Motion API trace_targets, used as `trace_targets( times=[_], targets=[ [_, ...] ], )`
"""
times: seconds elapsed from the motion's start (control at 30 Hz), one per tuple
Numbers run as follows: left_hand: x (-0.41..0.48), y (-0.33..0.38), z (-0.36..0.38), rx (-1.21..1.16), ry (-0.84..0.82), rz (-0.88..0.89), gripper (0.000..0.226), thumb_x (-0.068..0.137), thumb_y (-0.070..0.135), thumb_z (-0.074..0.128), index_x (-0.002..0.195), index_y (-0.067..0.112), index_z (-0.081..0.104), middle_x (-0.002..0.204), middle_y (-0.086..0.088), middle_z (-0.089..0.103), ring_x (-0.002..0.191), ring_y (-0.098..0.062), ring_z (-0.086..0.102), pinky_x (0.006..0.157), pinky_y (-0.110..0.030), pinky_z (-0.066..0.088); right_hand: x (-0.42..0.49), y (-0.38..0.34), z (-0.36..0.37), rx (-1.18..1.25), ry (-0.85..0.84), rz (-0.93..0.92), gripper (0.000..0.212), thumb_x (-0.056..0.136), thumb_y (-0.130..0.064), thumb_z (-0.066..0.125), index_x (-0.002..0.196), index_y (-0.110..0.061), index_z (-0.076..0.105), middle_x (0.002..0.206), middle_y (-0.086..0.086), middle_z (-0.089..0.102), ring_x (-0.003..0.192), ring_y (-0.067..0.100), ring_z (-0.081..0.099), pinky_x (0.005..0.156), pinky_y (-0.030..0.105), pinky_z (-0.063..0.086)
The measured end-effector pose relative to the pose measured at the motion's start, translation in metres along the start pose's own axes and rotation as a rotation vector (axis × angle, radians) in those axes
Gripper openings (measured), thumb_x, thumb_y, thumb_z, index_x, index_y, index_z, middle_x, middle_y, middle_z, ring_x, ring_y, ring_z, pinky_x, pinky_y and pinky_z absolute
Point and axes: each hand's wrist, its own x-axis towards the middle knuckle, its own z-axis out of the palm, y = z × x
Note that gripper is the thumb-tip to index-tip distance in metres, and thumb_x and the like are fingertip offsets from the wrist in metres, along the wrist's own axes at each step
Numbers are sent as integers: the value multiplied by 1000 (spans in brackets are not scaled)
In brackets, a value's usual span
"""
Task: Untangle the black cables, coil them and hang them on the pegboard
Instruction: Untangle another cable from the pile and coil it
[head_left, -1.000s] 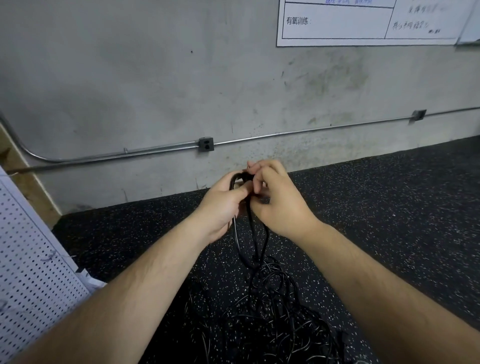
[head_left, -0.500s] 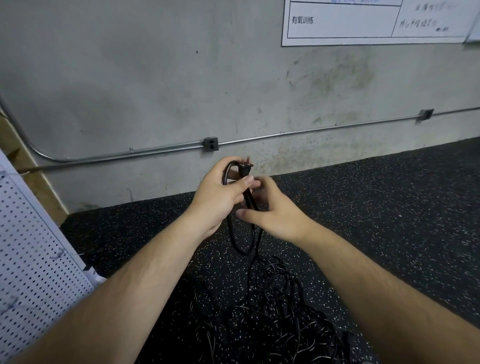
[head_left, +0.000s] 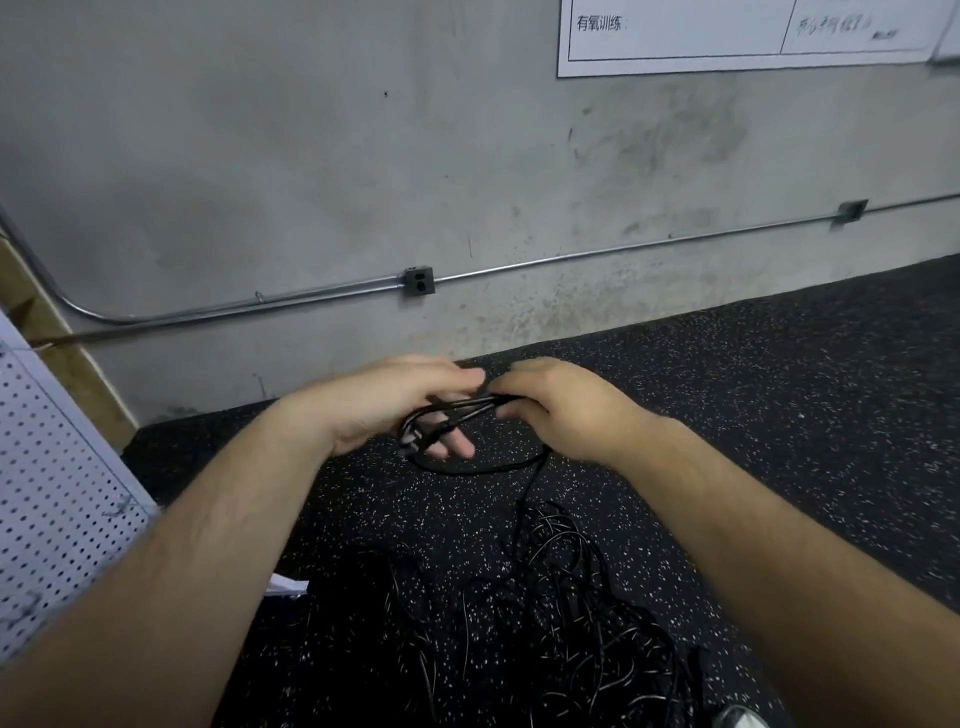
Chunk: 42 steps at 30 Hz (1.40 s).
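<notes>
A tangled heap of black cables (head_left: 550, 613) lies on the speckled black floor in front of me. One strand rises from it to a small flat loop of black cable (head_left: 467, 415) held between my hands. My right hand (head_left: 561, 405) grips the loop's right end with curled fingers. My left hand (head_left: 395, 400) is at the loop's left end, thumb on top and fingers under it, near the plug (head_left: 415, 441). The white pegboard (head_left: 57, 493) leans at the far left.
A concrete wall with a metal conduit (head_left: 260, 306) and an outlet box (head_left: 418, 280) runs behind the hands. A whiteboard (head_left: 727, 36) hangs top right. A white scrap (head_left: 285, 584) lies by the pegboard's foot. A shoe tip (head_left: 737, 717) shows bottom right.
The cable loop, held upright with the plug on top before, now lies sideways with the plug at the left. Both hands have dropped lower and spread apart a little.
</notes>
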Motion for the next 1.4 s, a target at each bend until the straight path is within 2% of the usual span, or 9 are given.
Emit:
trace_targets(
  times=[0.1,0.2,0.37,0.5,0.63,0.83,0.97,1.13,1.4],
  targets=[
    [5,-6,14,82,-90,-93,53,99,52,49,118,3,57,88,-8,77,68,-23,71,68,-34,56,6,-10,-5,-60,-9,-117,16,94,-6,61,102,-11,74,90,-5,63,93,19,55,85,37,46],
    [6,-11,14,-23,-115,-11,39,105,35,48,113,-1,57,64,2,51,50,-10,44,64,-30,55,5,-9,-8,20,33,-92,14,96,-15,65,107,-13,72,98,-2,70,96,15,59,86,29,46],
    [-3,-10,8,-61,3,223,23,107,22,44,95,6,55,58,7,35,46,-9,34,59,-27,46,-9,20,-8,560,88,326,22,95,-44,66,94,-22,67,86,-5,67,80,12,61,81,33,49],
    [-13,-7,-7,-218,21,306,22,99,25,47,93,5,51,57,6,34,46,-9,34,55,-26,43,-14,20,0,1012,-15,386,20,105,-26,53,95,-12,62,98,6,73,108,26,71,107,46,48],
    [-12,-17,-16,-226,-29,269,19,97,25,47,95,6,50,60,3,36,48,-10,34,57,-28,42,-4,6,0,1266,6,367,18,107,-16,47,115,-6,59,117,11,73,101,28,69,100,44,50],
    [-13,-19,-15,-200,-159,148,32,93,27,61,113,2,59,83,-9,64,80,-27,66,78,-36,52,10,-9,2,691,135,301,25,109,-17,43,96,-16,64,66,-8,61,64,12,53,62,25,43],
    [-7,-8,7,-303,-119,63,51,96,56,52,101,6,59,71,-3,57,67,-21,60,75,-39,54,15,-19,3,412,39,146,18,106,-17,51,102,-10,67,81,3,65,72,12,55,73,37,49],
    [-2,-6,11,-301,-5,33,36,104,43,47,91,11,56,57,8,25,44,-8,23,47,-26,33,11,-18,3,447,50,92,19,106,-21,51,97,-19,68,83,1,67,73,16,58,72,32,49],
    [-11,8,-13,-718,41,383,34,106,36,38,78,18,45,51,12,27,37,-1,23,33,-16,19,-7,2,28,597,2,395,29,107,-36,46,92,-17,61,77,-4,66,67,4,60,67,23,47]
  ],
)
